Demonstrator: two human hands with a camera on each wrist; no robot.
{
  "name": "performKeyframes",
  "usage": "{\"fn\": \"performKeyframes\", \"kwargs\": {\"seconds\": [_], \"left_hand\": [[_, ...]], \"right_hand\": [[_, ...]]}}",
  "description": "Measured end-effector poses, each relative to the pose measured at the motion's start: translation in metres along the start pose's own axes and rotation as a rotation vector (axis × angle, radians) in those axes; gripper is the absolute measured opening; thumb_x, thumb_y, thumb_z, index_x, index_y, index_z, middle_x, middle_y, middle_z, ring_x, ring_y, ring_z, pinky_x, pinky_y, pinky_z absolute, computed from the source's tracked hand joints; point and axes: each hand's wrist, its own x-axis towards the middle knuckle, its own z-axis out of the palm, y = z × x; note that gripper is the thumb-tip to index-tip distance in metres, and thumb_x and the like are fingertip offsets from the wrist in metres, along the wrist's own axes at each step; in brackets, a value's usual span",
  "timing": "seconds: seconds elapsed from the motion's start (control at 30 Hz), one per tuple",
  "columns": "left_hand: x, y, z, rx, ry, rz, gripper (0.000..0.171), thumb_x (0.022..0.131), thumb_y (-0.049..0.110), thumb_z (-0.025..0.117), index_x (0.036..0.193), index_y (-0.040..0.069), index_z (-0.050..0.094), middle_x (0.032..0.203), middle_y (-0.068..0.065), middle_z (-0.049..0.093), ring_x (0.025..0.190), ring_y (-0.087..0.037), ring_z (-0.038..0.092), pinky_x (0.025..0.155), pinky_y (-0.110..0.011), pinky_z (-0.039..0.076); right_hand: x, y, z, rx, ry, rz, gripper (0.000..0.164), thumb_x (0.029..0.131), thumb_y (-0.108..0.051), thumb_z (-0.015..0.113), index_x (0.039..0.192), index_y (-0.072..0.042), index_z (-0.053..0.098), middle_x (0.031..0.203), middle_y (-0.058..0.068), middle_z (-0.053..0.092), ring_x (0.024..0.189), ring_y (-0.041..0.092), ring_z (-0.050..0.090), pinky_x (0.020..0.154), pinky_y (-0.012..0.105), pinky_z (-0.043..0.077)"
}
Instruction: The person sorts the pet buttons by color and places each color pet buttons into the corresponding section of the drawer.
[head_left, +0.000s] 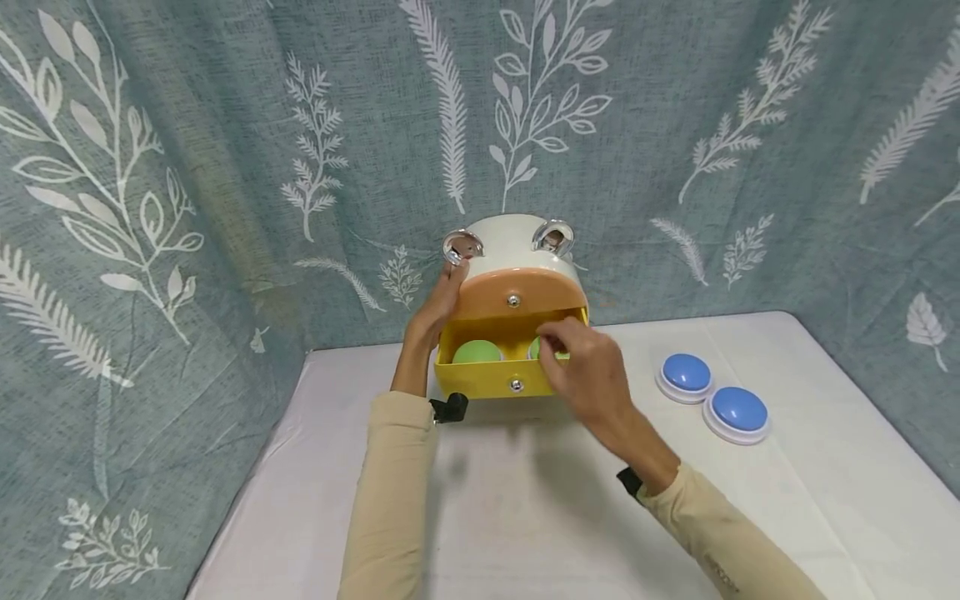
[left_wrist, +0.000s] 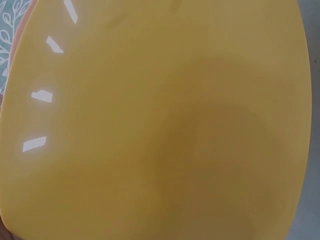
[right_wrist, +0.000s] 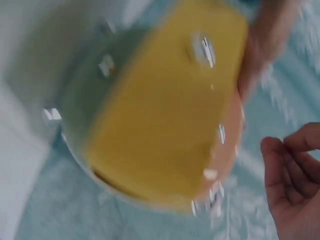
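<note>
My right hand point(head_left: 596, 375) is over the right end of the yellow drawer point(head_left: 480, 380), its fingertips just above the right green button point(head_left: 535, 345). The fingers are curled in, thumb and forefinger nearly meeting; the right wrist view shows nothing between them. Whether they brush the button I cannot tell, since the hand covers part of it.

The drawer is pulled out toward me from the box point(head_left: 510, 240), its long side running left to right across my front, so my right forearm comes at it on a slant from the near right. The left green button point(head_left: 476, 353) sits at the other end, to the left of my right fingertips, with a gap between the two buttons. My right hand is clearly nearer the right one.

My left hand point(head_left: 441, 302) lies against the box's left side, fingertips up by the left silver ring point(head_left: 462, 247); how far those fingers curl I cannot tell, because the left wrist view is nearly all yellow surface.

The box is at the back of the tabletop point(head_left: 510, 517), before the curtain point(head_left: 360, 167). Two blue buttons point(head_left: 686, 372) lie side by side to the right, well apart from the drawer.
</note>
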Motion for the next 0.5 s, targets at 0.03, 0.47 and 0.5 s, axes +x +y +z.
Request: {"fn": "performKeyframes", "kwargs": {"seconds": [0.03, 0.47, 0.5], "left_hand": [[0.0, 0.0, -0.001, -0.001, 0.001, 0.008, 0.082, 0.111, 0.057, 0.024, 0.165, 0.018, -0.024, 0.176, -0.007, -0.023, 0.165, -0.027, -0.014, 0.135, -0.049, 0.001], [-0.005, -0.002, -0.001, 0.002, -0.015, 0.039, 0.08, 0.112, 0.055, 0.023, 0.165, 0.018, -0.023, 0.176, -0.007, -0.023, 0.165, -0.027, -0.015, 0.135, -0.052, 0.001], [-0.005, -0.001, 0.0, -0.001, -0.015, 0.045, 0.08, 0.112, 0.055, 0.023, 0.165, 0.017, -0.023, 0.175, -0.007, -0.024, 0.165, -0.028, -0.016, 0.135, -0.052, 0.001]], "right_hand": [[-0.009, -0.005, 0.006, -0.022, 0.026, -0.029, 0.007, 0.09, 0.0, 0.075, 0.096, -0.001, 0.078, 0.086, 0.011, 0.077, 0.075, 0.021, 0.072, 0.068, 0.034, 0.061], [-0.037, -0.005, 0.064, -0.347, -0.126, -0.077, 0.005, 0.091, 0.0, 0.077, 0.094, -0.004, 0.078, 0.09, 0.006, 0.062, 0.071, 0.019, 0.061, 0.059, 0.03, 0.056], [-0.033, -0.002, 0.066, -0.331, -0.119, -0.07, 0.005, 0.093, 0.0, 0.076, 0.093, -0.004, 0.078, 0.09, 0.006, 0.062, 0.071, 0.019, 0.06, 0.059, 0.03, 0.055]]}}
